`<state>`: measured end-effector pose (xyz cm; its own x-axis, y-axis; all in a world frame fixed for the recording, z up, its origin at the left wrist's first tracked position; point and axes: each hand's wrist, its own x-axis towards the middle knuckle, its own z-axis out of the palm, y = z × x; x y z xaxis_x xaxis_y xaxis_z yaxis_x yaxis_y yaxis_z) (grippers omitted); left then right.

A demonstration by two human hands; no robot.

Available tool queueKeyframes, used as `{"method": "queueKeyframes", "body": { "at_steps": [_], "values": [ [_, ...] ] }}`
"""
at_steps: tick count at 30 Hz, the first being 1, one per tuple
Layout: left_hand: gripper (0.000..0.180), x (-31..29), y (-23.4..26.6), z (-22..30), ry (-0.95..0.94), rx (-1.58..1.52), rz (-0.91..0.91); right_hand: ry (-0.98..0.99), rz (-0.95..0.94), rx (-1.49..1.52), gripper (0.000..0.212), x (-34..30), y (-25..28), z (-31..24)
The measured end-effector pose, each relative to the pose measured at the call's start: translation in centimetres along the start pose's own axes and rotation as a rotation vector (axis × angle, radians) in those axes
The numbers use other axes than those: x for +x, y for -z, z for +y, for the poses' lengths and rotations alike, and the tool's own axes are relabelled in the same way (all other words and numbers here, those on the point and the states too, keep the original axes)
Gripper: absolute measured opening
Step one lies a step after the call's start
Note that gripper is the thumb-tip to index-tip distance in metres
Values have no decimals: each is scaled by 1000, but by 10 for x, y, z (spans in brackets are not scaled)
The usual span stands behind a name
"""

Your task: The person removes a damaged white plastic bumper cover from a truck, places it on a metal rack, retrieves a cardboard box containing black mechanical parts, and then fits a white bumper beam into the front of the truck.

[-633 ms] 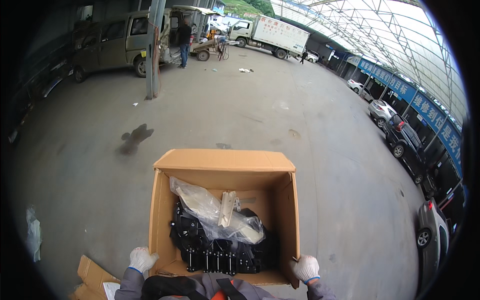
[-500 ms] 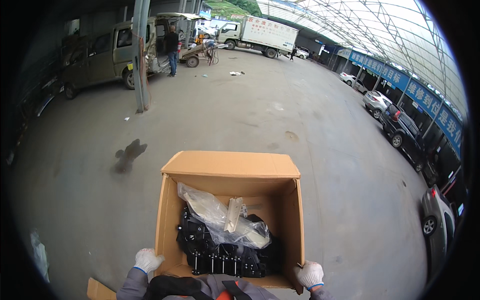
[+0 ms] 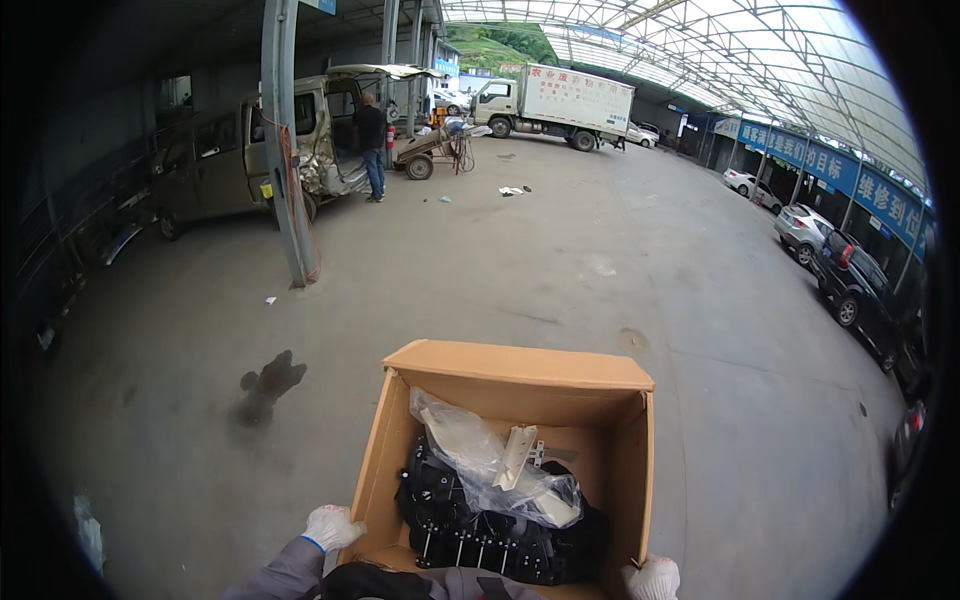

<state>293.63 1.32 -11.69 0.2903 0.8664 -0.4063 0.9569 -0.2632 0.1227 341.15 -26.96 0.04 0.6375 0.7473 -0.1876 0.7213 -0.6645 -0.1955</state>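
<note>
Between my hands is a large open cardboard box, its far flap folded outward. My left hand, in a white knit glove, grips the box's near left edge. At the near right corner my right hand, gloved the same way, is closed on the box wall, partly cut off by the lower border. Inside lies a black plastic part with metal rods. Across it rests a clear plastic bag around a pale piece. A cream-coloured strip and a small metal bracket lie by the bag.
A steel post stands ahead on the left, near a damaged van and a standing person. Beyond are a handcart and a white box truck. Parked cars line the right. A dark stain marks the concrete floor.
The box and both my hands sit lower and farther right in the picture. The view has tilted up and turned left. My grip on the box is unchanged.
</note>
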Motion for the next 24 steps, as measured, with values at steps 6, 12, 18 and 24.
{"method": "queueKeyframes", "body": {
  "at_steps": [6, 12, 18, 24],
  "values": [
    [55, 141, 72, 82, -101, 18, 34, -136, 2, 26, 36, 102, 37, 10],
    [45, 366, 145, 184, -363, 76, -8, -401, -40, 92, 42, 232, 54, -26],
    [33, 617, 259, 327, -673, 65, 216, -628, 87, 145, 53, 391, 77, -57],
    [26, 770, 358, 443, -903, 86, 267, -711, 136, 217, 42, 501, 70, -81]
  ]
}}
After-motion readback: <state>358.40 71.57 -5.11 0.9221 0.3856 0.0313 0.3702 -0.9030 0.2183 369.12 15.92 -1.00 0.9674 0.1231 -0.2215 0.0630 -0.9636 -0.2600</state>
